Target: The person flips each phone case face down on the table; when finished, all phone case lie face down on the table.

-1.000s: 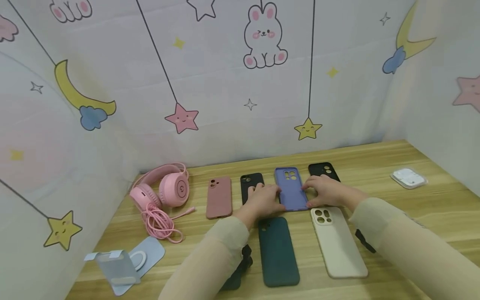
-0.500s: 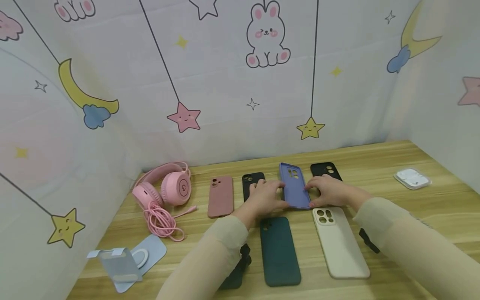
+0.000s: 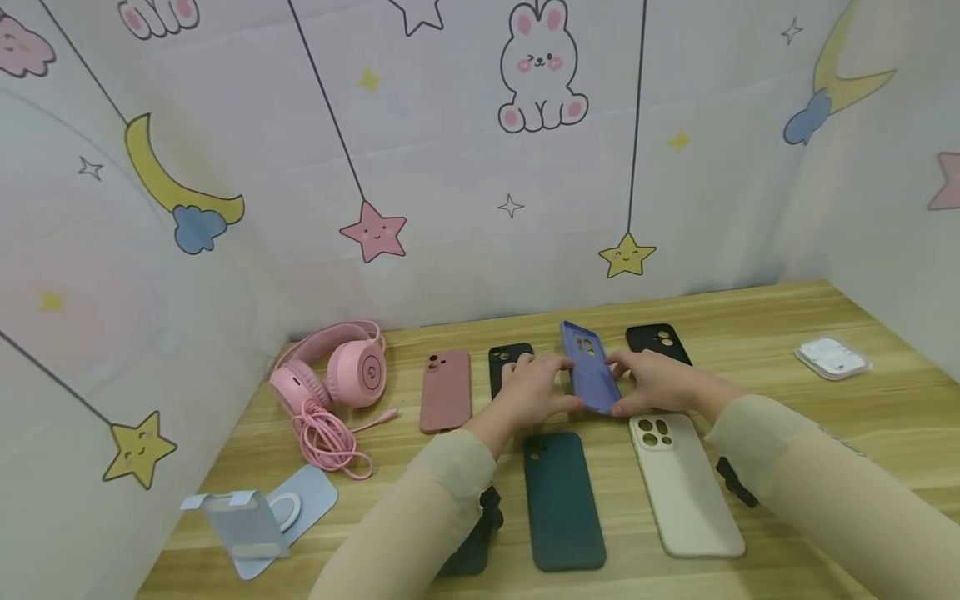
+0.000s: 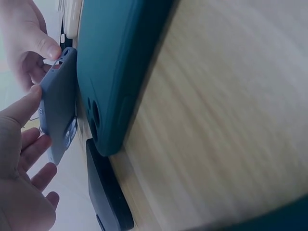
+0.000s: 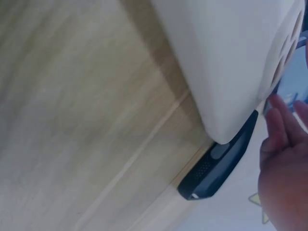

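Note:
A purple phone case [image 3: 595, 377] tilts up in the back row, its far end raised. My left hand [image 3: 527, 389] pinches its left edge between thumb and fingers; my right hand [image 3: 662, 383] holds the opposite edge. From the left wrist, the case shows from its lower end, the left thumb and fingers along one side. Behind my left hand lies a black phone case [image 3: 498, 375], partly covered, and beyond my right hand another black phone case [image 3: 660, 342]. Nearer to me are a dark green phone case [image 3: 564, 500] and a cream phone case [image 3: 692, 492].
A dusty pink phone case [image 3: 446, 392] and pink headphones [image 3: 358, 375] with a coiled cable stand to the left. In front of them is a light blue stand [image 3: 247, 525]. White earphones in a clear case [image 3: 832, 357] lie far right. Another dark case [image 3: 468, 554] is half hidden under my left sleeve.
The purple phone case has gone from lying flat to tilted, its far end lifted between both hands. The view has shifted slightly; the other cases stay put.

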The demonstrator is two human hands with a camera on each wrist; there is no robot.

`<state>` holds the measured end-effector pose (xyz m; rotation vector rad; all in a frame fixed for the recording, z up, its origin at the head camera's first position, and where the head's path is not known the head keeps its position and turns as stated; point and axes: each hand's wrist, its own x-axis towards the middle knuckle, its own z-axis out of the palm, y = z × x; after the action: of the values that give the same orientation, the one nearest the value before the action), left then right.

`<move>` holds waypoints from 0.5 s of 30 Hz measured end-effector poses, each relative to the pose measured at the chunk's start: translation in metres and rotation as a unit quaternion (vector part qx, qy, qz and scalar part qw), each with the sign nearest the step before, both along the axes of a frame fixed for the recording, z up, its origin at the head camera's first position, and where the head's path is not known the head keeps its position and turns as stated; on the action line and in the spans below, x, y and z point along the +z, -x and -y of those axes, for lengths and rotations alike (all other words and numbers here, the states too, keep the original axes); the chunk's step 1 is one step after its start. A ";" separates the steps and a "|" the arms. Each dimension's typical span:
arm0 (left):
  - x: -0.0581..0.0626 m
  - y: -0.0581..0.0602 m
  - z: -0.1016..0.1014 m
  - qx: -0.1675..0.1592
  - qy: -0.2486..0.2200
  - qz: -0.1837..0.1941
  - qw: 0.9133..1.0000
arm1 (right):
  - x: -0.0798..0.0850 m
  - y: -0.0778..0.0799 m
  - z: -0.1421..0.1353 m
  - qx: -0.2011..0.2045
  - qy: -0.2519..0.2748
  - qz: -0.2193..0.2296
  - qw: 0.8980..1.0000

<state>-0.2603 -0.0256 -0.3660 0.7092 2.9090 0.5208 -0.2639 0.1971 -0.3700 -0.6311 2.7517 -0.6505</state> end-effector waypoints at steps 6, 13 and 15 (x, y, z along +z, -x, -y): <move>0.003 -0.002 0.000 -0.007 -0.009 -0.004 1.000 | 0.002 -0.001 0.004 -0.016 0.032 0.038 0.999; 0.006 -0.004 -0.002 -0.015 -0.020 -0.013 1.000 | 0.002 -0.002 0.002 -0.015 0.091 0.074 0.993; 0.006 -0.005 -0.003 -0.018 -0.025 -0.015 0.999 | 0.003 -0.002 0.002 -0.010 0.099 0.078 0.992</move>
<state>-0.2556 -0.0228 -0.3596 0.7822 2.9147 0.5863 -0.2620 0.1950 -0.3671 -0.5672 2.5724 -0.9429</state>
